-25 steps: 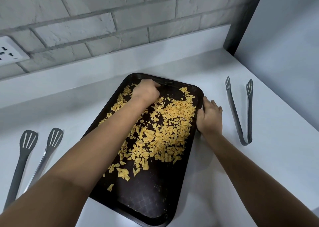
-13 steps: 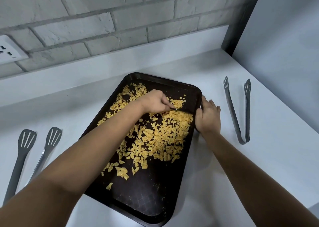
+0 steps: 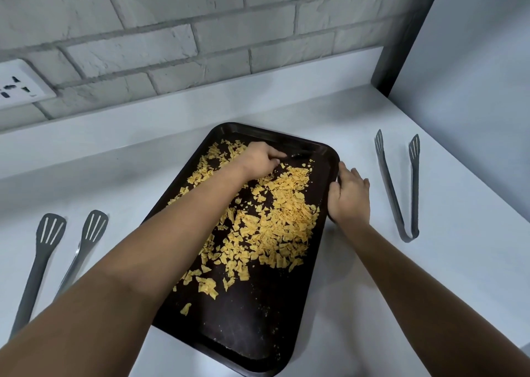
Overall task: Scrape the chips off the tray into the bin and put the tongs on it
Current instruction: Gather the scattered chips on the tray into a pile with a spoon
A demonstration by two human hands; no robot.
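Yellow chips (image 3: 275,219) cover most of the dark tray (image 3: 258,333) on the counter; no bin shows. Left hand (image 3: 259,159), fingers curled, rakes them; right hand (image 3: 348,196) grips the rim. Tongs (image 3: 397,187) lie untouched just beside; scraping looks barely begun.

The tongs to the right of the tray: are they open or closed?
Open. The right-hand tongs lie flat on the counter, their slotted tips spread apart and the arms joined only at the near end.

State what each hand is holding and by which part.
The right hand grips the tray by its right rim. The left hand, fingers curled, rakes chips; gripping nothing discernible.
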